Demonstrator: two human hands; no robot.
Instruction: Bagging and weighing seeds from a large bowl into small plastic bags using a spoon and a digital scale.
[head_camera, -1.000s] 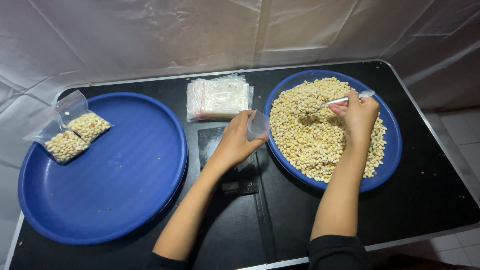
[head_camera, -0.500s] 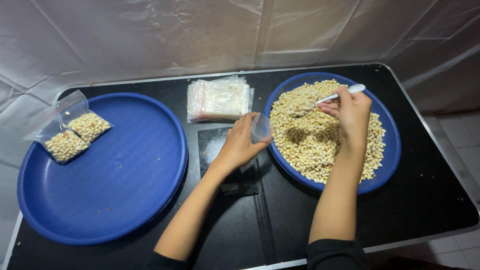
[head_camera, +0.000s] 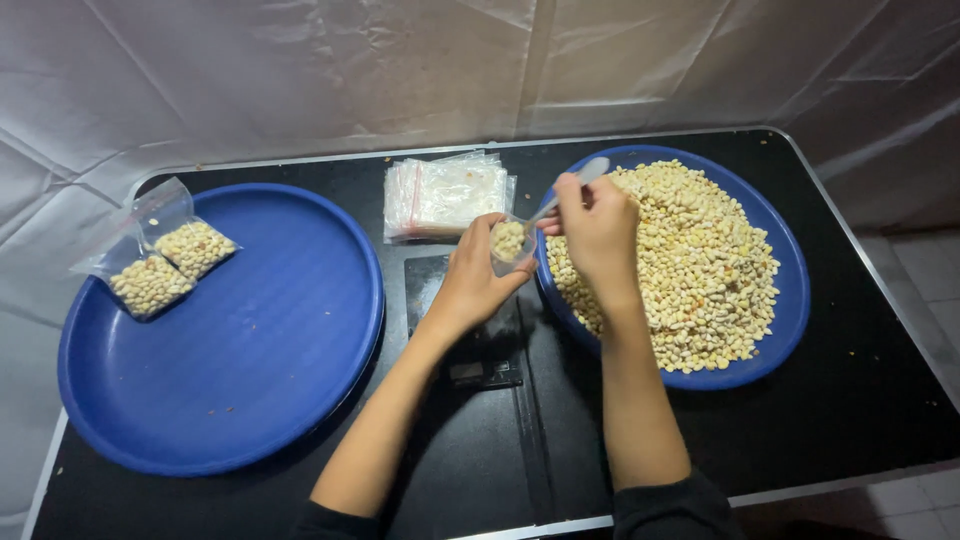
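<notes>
My left hand (head_camera: 478, 272) holds a small clear plastic bag (head_camera: 510, 243) open, with pale beans inside it, just left of the right-hand blue tray (head_camera: 790, 290). My right hand (head_camera: 598, 228) grips a white plastic spoon (head_camera: 580, 180) whose tip points down into the bag's mouth. The tray under my right hand is heaped with pale yellow beans (head_camera: 690, 265). A small black digital scale (head_camera: 470, 330) lies on the table below my left hand.
A big blue tray (head_camera: 250, 340) at the left carries two filled clear bags of beans (head_camera: 170, 265) on its far left rim. A stack of empty clear bags (head_camera: 445, 197) lies at the back middle. The black table (head_camera: 850, 410) has a metal edge; white sheeting hangs behind.
My right hand lifted the spoon off the bean heap and swung it left to the bag. Beans now show inside the bag in my left hand.
</notes>
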